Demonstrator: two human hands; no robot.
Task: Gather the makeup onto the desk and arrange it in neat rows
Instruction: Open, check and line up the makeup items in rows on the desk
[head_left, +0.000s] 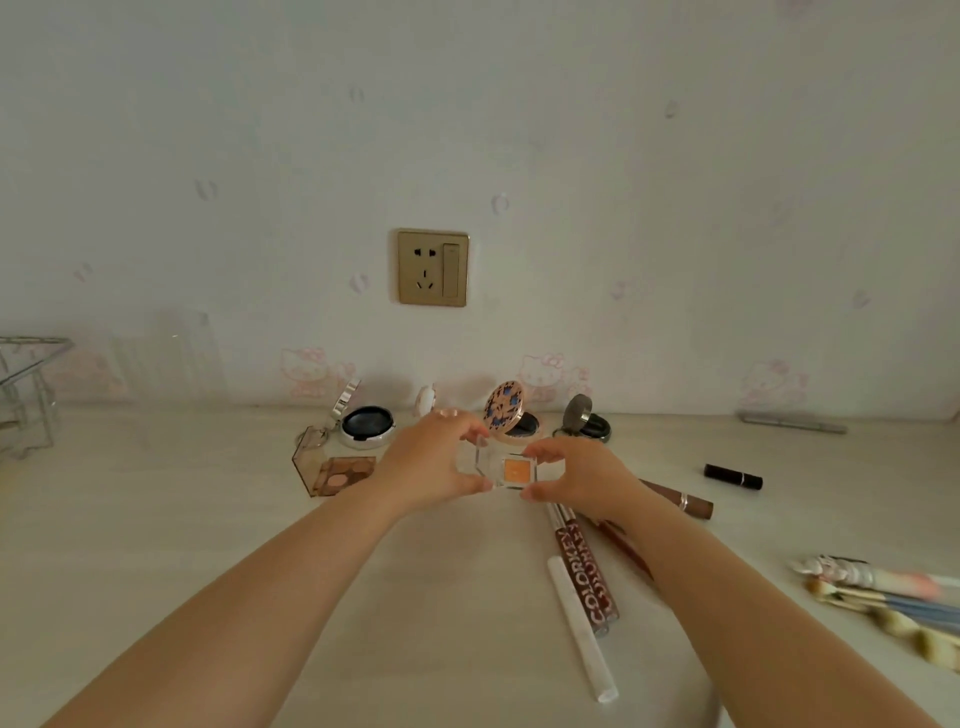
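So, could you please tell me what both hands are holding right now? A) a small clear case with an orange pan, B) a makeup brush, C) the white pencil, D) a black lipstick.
A: the left hand and right hand both pinch the small clear case with an orange pan inside.

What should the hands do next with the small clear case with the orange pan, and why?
Probably set it down open just right of the brown eyeshadow palette, starting a second row. Both hands, left and right, hold the clear orange case open over the desk, and the open compacts already line the wall behind.
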